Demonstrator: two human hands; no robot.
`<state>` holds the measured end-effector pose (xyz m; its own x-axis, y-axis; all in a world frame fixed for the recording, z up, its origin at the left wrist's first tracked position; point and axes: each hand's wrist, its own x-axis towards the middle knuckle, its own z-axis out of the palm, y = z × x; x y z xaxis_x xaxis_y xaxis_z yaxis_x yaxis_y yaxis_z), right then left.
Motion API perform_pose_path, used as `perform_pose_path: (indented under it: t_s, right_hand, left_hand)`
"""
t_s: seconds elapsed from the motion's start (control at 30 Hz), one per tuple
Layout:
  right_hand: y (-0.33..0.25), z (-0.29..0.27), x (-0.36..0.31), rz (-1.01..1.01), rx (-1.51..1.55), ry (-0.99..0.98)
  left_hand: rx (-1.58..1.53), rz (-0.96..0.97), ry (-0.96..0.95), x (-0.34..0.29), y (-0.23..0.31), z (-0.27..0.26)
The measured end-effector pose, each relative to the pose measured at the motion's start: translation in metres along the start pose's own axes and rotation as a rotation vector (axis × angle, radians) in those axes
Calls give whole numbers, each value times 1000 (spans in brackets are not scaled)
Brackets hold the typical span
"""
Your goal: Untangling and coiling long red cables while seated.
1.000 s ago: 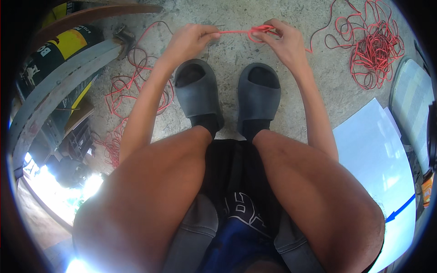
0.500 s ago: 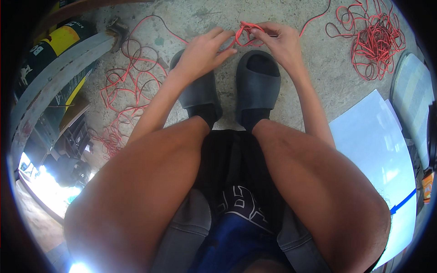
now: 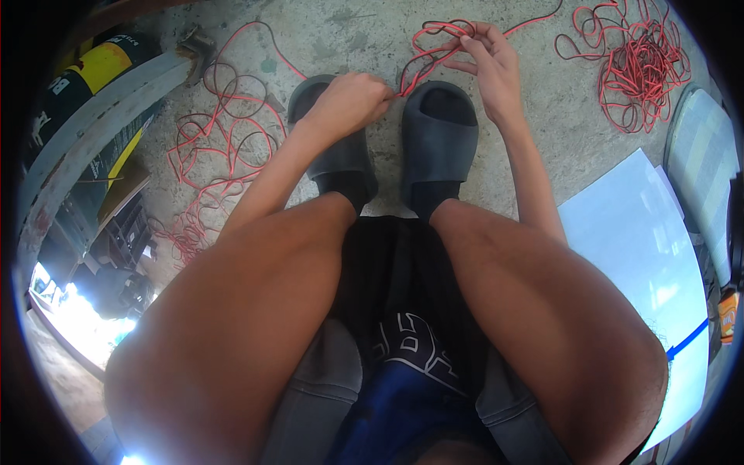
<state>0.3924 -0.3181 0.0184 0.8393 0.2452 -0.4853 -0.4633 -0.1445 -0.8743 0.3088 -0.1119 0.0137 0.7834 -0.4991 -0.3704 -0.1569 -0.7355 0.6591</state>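
A red and black twin wire point(image 3: 419, 60) is bunched in loose loops between my hands, above the toes of my dark slides. My left hand point(image 3: 353, 101) is closed with its fingertips on the lower end of the loops. On the other side, my right hand point(image 3: 491, 63) pinches the loops between thumb and fingers. From the left hand the wire runs to a loose spread of wire point(image 3: 225, 147) on the floor at the left. Beyond the right hand it leads up toward a tangled heap of wire point(image 3: 642, 70) at the far right.
My slides point(image 3: 439, 139) stand on the concrete floor point(image 3: 511, 174) between the wire piles. At the left are a curved metal frame point(image 3: 101, 128) and a yellow and black container point(image 3: 108, 66). A white sheet point(image 3: 628, 225) and a striped cushion-like thing point(image 3: 704, 163) lie at the right.
The tight bundle of wire has loosened into wider loops. My right hand has moved slightly up and right; my left hand, fingers spread before, has closed on the wire.
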Motion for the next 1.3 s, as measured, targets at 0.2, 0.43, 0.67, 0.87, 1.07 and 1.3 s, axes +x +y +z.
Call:
perform_pose_path:
  t_s: [0.2, 0.43, 0.67, 0.87, 1.07, 1.3]
  right_hand:
    - [-16, 8, 1, 84, 275, -75]
    - [-39, 8, -1, 84, 332, -111]
    - [-44, -2, 5, 33, 619, -323]
    - [-64, -2, -5, -13, 577, -381]
    - [-78, 11, -8, -2, 625, -320]
    - [-81, 11, 1, 69, 551, -183]
  left_hand:
    - [-354, -111, 153, 0, 1, -11]
    - [-1045, -303, 306, 16, 21, -25]
    - [-1050, -321, 326, 16, 14, -41]
    - [-1052, -201, 297, 25, 25, -61]
    - [-1302, -89, 233, 35, 28, -86]
    - [-1326, -16, 319, 41, 18, -92]
